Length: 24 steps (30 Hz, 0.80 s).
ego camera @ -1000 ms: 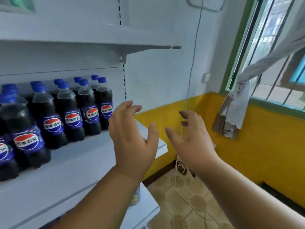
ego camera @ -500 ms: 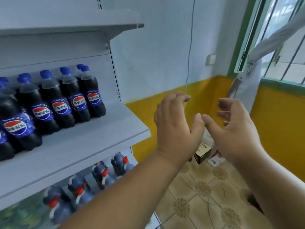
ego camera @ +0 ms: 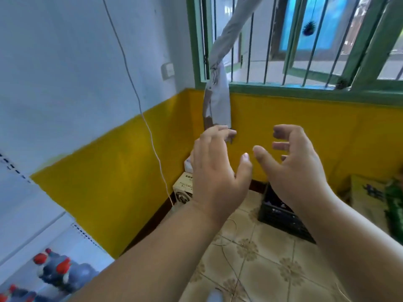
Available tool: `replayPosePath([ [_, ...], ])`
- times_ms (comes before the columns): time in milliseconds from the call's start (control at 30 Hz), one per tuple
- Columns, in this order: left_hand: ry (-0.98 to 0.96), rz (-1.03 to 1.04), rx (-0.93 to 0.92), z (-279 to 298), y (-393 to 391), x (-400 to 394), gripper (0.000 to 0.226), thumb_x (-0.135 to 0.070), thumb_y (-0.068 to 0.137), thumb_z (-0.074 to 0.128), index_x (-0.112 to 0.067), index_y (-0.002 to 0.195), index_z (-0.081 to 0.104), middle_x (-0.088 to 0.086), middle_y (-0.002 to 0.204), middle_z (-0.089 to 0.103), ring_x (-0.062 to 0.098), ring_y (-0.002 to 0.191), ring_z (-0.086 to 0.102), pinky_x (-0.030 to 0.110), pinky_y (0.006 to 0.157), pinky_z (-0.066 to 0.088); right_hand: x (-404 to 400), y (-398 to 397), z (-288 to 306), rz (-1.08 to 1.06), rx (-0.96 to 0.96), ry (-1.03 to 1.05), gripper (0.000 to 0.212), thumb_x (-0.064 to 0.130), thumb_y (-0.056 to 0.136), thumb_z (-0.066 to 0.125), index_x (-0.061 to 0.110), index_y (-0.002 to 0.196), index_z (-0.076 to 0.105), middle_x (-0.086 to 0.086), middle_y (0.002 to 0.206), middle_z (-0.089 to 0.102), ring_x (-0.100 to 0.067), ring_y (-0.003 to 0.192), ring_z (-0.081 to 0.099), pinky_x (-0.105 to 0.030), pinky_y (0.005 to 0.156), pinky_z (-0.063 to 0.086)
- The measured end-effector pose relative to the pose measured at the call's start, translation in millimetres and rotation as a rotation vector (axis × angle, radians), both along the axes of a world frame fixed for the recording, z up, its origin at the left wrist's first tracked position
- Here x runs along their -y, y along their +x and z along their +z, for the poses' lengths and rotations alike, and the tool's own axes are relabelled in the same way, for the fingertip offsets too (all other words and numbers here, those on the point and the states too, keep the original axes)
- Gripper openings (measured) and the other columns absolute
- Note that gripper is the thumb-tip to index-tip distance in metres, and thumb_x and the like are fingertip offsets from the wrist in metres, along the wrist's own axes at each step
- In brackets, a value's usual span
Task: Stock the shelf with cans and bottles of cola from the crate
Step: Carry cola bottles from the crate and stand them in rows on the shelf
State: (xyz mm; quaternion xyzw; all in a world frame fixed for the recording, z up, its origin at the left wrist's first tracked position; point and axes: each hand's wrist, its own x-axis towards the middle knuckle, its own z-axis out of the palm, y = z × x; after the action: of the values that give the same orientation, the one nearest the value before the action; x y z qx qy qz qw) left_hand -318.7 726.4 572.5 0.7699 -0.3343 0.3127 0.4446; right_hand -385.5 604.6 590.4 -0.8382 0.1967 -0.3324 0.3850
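- Up front, the left hand [ego camera: 214, 171] floats in mid-air with its back to the camera, fingers loosely bent and spread, thumb out to the right, holding nothing.
- Just beside it, the right hand [ego camera: 298, 168] mirrors that pose: fingers curled like a loose claw, thumb pointing left toward the other thumb, palm empty, the two thumbs near but apart.
- Both bare forearms run in from the near edge.
- Below and beyond the right wrist, the crate [ego camera: 281, 216] sits on the floor against the far wall: dark moulded plastic with a gridded side; the hand covers part of it, and its contents are too blurred to tell.
- Left of the crate, a small pale cardboard box [ego camera: 182, 188] with printed lettering stands in the corner.
- Underfoot, glossy beige floor tiles [ego camera: 257, 264] carry a brown flower pattern.
- Behind, the wall [ego camera: 122, 177] is smooth paint, yellow below and pale blue-white above, with a thin white cord [ego camera: 139, 101] hanging down it.
- Far right, a green-framed window [ego camera: 305, 90] has slim vertical metal bars, and a limp white cloth [ego camera: 218, 99] hangs from it.
- At the near left, the white metal shelf [ego camera: 43, 232] shows a slotted upright, with blurred blue bottles with red caps [ego camera: 61, 271] on a lower level.
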Motion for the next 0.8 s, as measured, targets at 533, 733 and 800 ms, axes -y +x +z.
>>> replayPosePath([
  [533,-0.073,-0.403,-0.049,-16,181,201,0.040,-0.031,0.088,0.058,-0.009,0.121,0.055,0.007,0.126,0.056,0.020,0.118,0.052,0.042,0.100,0.046,161,130,-2,-0.345,-0.056,-0.006,0.055,0.044,0.091,0.067,0.029,0.139,0.044,0.009,0.138,0.050,-0.006,0.118,0.052,-0.009,0.077,0.039],
  [733,-0.082,-0.482,-0.073,-26,215,258,0.039,-0.031,0.088,0.058,-0.010,0.120,0.054,0.007,0.125,0.057,0.020,0.117,0.053,0.042,0.099,0.047,214,158,-9,-0.422,-0.058,0.002,0.055,0.045,0.092,0.067,0.029,0.139,0.044,0.008,0.139,0.050,-0.008,0.119,0.053,-0.012,0.079,0.041],
  [800,-0.060,-0.506,-0.072,-32,220,279,0.038,-0.032,0.088,0.058,-0.012,0.121,0.053,0.006,0.126,0.057,0.019,0.118,0.052,0.043,0.100,0.047,234,162,-13,-0.434,-0.054,0.016,0.055,0.045,0.092,0.066,0.029,0.139,0.043,0.008,0.139,0.050,-0.007,0.119,0.052,-0.010,0.077,0.039],
])
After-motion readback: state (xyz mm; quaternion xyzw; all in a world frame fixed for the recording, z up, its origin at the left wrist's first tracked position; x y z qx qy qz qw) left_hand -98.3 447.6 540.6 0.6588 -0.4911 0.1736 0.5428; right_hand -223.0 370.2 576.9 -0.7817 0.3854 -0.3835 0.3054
